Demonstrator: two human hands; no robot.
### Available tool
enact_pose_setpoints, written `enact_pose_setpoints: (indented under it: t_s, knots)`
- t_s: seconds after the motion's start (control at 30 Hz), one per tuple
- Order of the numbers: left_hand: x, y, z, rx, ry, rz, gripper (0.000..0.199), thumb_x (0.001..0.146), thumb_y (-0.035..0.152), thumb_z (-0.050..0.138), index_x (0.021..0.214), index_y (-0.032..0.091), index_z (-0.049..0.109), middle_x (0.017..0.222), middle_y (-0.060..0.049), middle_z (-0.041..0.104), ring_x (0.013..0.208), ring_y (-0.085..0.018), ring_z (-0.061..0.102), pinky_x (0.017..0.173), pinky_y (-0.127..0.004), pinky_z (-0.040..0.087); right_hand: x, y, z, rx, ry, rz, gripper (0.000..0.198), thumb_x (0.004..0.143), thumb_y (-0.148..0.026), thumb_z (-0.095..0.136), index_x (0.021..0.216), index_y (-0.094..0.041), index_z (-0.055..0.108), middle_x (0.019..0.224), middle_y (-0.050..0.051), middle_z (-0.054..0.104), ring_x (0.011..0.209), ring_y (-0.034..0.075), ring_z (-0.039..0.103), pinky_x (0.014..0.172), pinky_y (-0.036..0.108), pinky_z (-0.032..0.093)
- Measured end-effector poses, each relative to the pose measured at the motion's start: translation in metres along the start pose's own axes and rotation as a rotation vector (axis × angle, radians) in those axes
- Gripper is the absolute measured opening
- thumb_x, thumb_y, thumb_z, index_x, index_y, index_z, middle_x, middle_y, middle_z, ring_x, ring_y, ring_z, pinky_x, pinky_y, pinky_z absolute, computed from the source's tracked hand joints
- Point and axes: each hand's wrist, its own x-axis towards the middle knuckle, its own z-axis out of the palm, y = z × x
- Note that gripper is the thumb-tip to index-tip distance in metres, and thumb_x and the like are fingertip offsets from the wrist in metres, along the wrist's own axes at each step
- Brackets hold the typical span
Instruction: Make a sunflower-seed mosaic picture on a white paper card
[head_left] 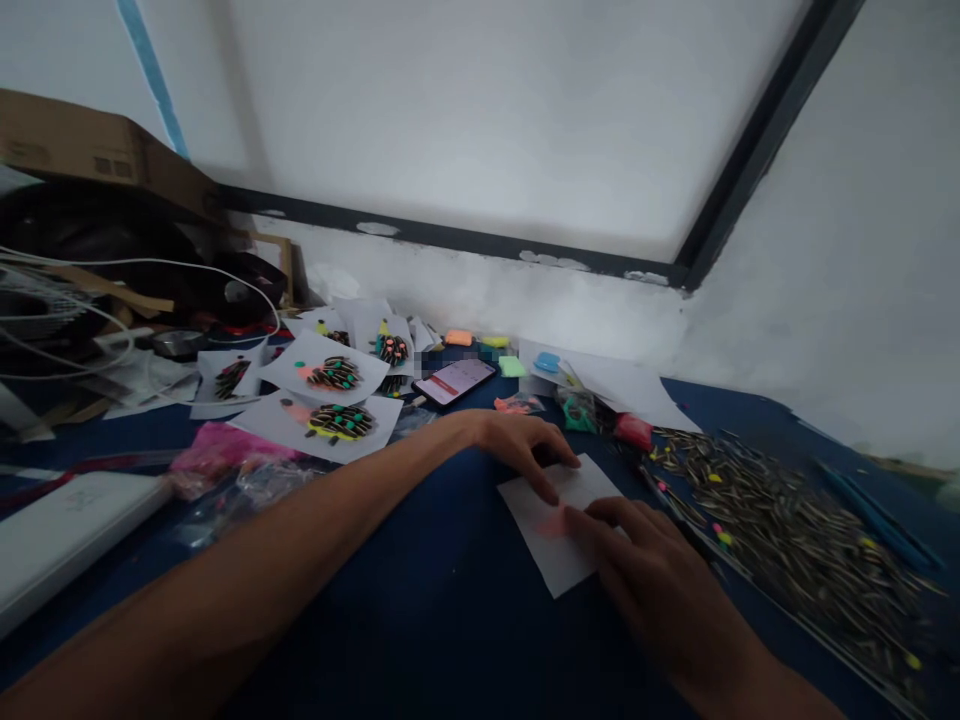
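A small white sheet of paper (pixel 577 572) lies at an angle on the blue tabletop. On it is a thin, smeared patch of pink modelling clay (pixel 553 522), partly covered by fingers. My left hand (pixel 525 445) reaches over from the left, open, its fingertips resting on the sheet's upper part and beside the patch. From the lower right, my right hand (pixel 660 570) touches the right side of the pink patch with its index finger. The other right fingers are loosely bent and apart, and no object shows in them.
Dark striped seeds (pixel 810 540) are heaped at the right. Paper sheets with seed-and-clay figures (pixel 341 420) lie at the left. A phone (pixel 454 381) and clay blocks (pixel 459 338) sit near the wall. A white box-shaped device (pixel 82 535) and cables occupy the far left.
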Motion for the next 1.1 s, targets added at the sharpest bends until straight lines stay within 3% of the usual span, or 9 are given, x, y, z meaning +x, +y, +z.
enact_pose_setpoints:
  t_s: [0.1,0.23,0.37,0.53,0.87,1.1]
  knots:
    - [-0.005,0.014,-0.001,0.125,-0.05,-0.072,0.091,0.057,0.06,0.073,0.135,0.022,0.047,0.143,-0.005,0.035,0.133,-0.027,0.031,0.111,-0.037,0.025,0.002,0.001,0.0,-0.006,-0.042,-0.001,0.038,0.087,-0.013,0.042,0.118,-0.025,0.059,0.098,0.009,0.063,0.081,0.021,0.059,0.07,0.036,0.05]
    - [-0.004,0.031,0.005,0.305,-0.101,-0.129,0.105,0.051,0.064,0.072,0.141,0.022,0.038,0.15,-0.006,0.024,0.138,-0.034,0.018,0.112,-0.044,0.021,0.004,0.0,0.0,-0.022,-0.08,-0.002,0.036,0.089,-0.017,0.045,0.121,-0.025,0.058,0.096,0.009,0.061,0.08,0.021,0.058,0.069,0.037,0.049]
    - [-0.002,0.035,0.008,0.38,-0.127,-0.167,0.107,0.053,0.06,0.072,0.145,0.025,0.031,0.155,-0.005,0.015,0.141,-0.035,0.008,0.113,-0.05,0.014,0.005,-0.002,-0.002,-0.033,-0.112,0.008,0.034,0.091,-0.018,0.043,0.121,-0.025,0.058,0.096,0.01,0.059,0.081,0.021,0.057,0.069,0.037,0.049]
    - [-0.003,0.028,0.008,0.339,-0.157,-0.153,0.11,0.057,0.06,0.07,0.148,0.023,0.022,0.157,-0.002,0.007,0.143,-0.03,0.0,0.115,-0.046,0.007,0.008,-0.002,-0.003,-0.023,-0.139,0.023,0.032,0.09,-0.016,0.043,0.116,-0.025,0.06,0.096,0.009,0.058,0.082,0.022,0.056,0.069,0.038,0.049]
    - [-0.004,0.023,0.009,0.321,-0.155,-0.118,0.114,0.056,0.07,0.067,0.148,0.022,0.021,0.157,-0.004,0.008,0.143,-0.029,-0.001,0.115,-0.045,0.005,0.013,-0.003,-0.006,0.012,-0.161,0.037,0.03,0.091,-0.017,0.043,0.112,-0.025,0.062,0.095,0.009,0.059,0.084,0.022,0.057,0.072,0.039,0.049]
    - [-0.007,0.025,0.008,0.312,-0.163,-0.135,0.113,0.056,0.069,0.068,0.148,0.024,0.02,0.157,-0.002,0.006,0.143,-0.029,-0.002,0.115,-0.045,0.003,0.01,0.004,-0.01,0.209,-0.113,0.079,0.037,0.092,-0.015,0.039,0.119,-0.026,0.06,0.101,0.008,0.062,0.088,0.019,0.06,0.075,0.034,0.051]
